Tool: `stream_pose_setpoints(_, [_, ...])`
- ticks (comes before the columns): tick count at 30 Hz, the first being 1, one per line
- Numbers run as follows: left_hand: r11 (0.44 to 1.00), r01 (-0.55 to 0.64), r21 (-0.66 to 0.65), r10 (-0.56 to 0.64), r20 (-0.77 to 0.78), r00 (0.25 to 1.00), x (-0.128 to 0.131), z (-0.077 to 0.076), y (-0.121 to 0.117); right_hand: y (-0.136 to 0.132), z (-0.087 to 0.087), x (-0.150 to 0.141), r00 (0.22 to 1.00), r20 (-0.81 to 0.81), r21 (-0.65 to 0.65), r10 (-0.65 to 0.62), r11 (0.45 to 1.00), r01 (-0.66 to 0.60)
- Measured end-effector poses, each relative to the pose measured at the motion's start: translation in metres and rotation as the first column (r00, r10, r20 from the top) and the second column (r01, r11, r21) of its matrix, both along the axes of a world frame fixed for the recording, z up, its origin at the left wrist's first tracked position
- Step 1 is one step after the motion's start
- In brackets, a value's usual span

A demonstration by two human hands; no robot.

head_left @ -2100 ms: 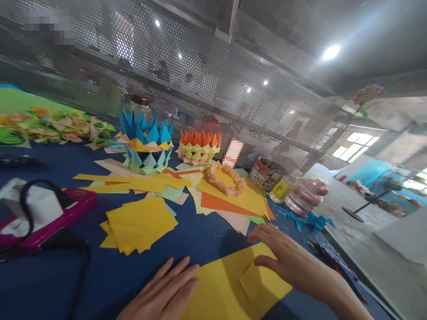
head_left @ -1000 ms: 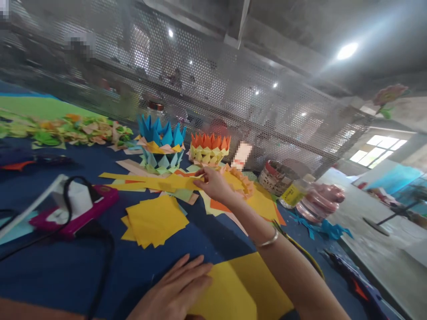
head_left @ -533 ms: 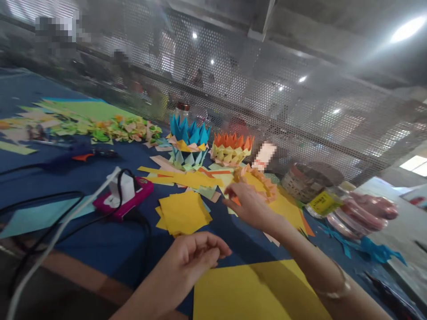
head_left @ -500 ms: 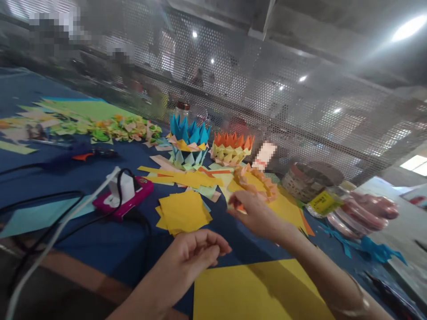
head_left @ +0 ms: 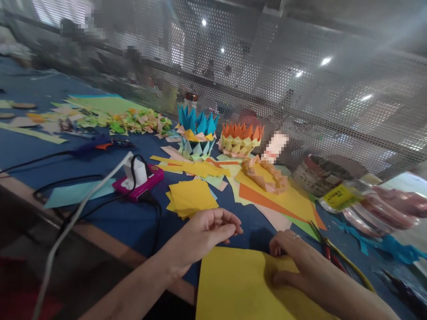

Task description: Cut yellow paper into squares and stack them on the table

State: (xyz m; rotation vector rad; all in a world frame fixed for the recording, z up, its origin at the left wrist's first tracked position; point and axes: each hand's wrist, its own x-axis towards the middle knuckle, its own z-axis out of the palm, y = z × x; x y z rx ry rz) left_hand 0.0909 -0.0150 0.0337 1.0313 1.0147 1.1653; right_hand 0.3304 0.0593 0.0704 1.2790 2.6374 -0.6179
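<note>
A large yellow paper sheet (head_left: 240,284) lies in front of me at the table's near side. My right hand (head_left: 293,258), with a ring on one finger, is closed at the sheet's far edge, fingers over the edge and thumb on top. The paper bends slightly there. My left hand (head_left: 213,229) hovers just beyond the sheet's left corner, its fingers curled in towards the thumb, with nothing visible in them. Behind it sits a stack of yellow paper squares (head_left: 190,195). Scissors (head_left: 330,249) with red and yellow handles lie beside my right forearm.
Farther back stand a blue paper crown (head_left: 198,122), an orange-tipped one (head_left: 242,135) and a peach paper ring (head_left: 265,175). To the left are a pink power strip (head_left: 140,182) with cables and a glue gun (head_left: 90,146). Ribbon rolls (head_left: 380,213) lie right; a perforated metal screen (head_left: 233,84) rises behind.
My right hand has moved back towards me from near the peach ring to the yellow sheet's edge and taken hold there. Scissors and orange paper are uncovered. The view has shifted; my left hand stays curled.
</note>
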Motion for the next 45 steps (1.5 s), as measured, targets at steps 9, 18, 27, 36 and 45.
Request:
stream_pose_setpoints(9, [0.999,-0.040,-0.009,0.040,-0.030,0.999,-0.002,0.003,-0.001,0.009,-0.002,0.004,0.975,-0.223,0.136,-0.017,0.989,0.049])
stream_pose_setpoints(18, [0.999,-0.007,-0.034,0.007,-0.011,1.000,-0.002,0.004,-0.007,0.011,-0.001,0.013,0.928,-0.370,0.249,-0.026,0.960,0.127])
stream_pose_setpoints(27, [0.997,0.022,-0.071,-0.029,-0.107,0.994,-0.004,-0.005,-0.016,0.007,0.001,0.015,0.931,-0.365,0.236,-0.005,0.967,0.098])
stream_pose_setpoints(36, [0.995,0.077,-0.061,-0.081,-0.055,0.995,-0.002,-0.011,-0.017,0.007,0.000,0.013,0.968,-0.249,0.254,-0.019,0.964,0.084])
stream_pose_setpoints(45, [0.992,0.118,0.036,-0.116,-0.057,0.992,-0.008,-0.021,-0.014,0.007,0.003,0.008,0.971,-0.240,0.169,-0.013,0.984,0.055])
